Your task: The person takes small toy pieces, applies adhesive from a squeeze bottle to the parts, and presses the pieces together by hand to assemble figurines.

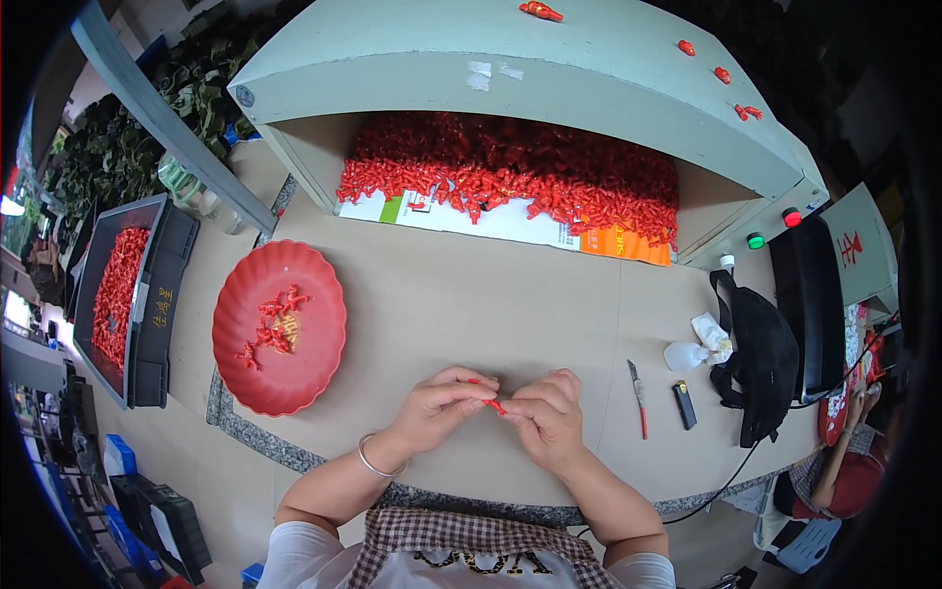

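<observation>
Near the front edge of the table, my left hand and my right hand face each other with fingers pinched. Between them they hold a small glossy red piece, one end at each hand's fingertips; fingers cover much of it, and its exact kind is too small to tell. A silver bangle circles my left wrist. Left of my hands stands a red scalloped dish with several small red pieces in it.
A pale green cabinet at the back holds a heap of red pieces. A grey crate with more stands left. At right lie a craft knife, a black lighter-like object, a white bottle and a black bag. Another person sits far right.
</observation>
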Action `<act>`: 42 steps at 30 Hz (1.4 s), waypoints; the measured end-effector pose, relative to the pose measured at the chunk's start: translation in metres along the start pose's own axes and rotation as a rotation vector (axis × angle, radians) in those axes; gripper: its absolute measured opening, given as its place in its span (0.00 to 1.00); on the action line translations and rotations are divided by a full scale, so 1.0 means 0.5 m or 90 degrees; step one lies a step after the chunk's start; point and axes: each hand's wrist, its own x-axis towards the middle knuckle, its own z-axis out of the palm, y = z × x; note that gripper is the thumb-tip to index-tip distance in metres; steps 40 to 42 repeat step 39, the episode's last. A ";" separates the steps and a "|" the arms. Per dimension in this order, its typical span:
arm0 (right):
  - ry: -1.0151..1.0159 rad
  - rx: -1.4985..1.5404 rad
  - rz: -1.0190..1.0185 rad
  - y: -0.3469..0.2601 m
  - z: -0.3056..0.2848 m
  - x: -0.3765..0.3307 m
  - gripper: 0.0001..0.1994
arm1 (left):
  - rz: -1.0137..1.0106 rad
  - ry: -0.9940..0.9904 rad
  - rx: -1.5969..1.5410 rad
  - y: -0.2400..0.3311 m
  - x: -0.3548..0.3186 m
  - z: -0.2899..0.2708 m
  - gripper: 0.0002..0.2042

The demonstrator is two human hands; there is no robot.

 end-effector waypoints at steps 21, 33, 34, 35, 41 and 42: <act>-0.055 0.068 0.200 0.001 0.006 -0.001 0.04 | -0.114 0.061 -0.092 -0.015 -0.010 0.017 0.11; -0.055 0.101 0.232 0.018 0.018 0.013 0.04 | -0.138 0.074 -0.064 -0.032 0.003 0.006 0.12; -0.053 0.104 0.225 0.013 0.024 0.016 0.04 | -0.143 0.078 -0.067 -0.028 -0.004 0.001 0.12; -0.052 0.108 0.214 0.014 0.031 0.020 0.04 | -0.144 0.084 -0.069 -0.026 -0.007 -0.003 0.12; -0.071 0.128 0.130 0.020 0.064 0.043 0.04 | -0.105 0.117 0.051 0.018 -0.016 -0.035 0.11; -0.071 0.128 0.130 0.020 0.064 0.043 0.04 | -0.105 0.117 0.051 0.018 -0.016 -0.035 0.11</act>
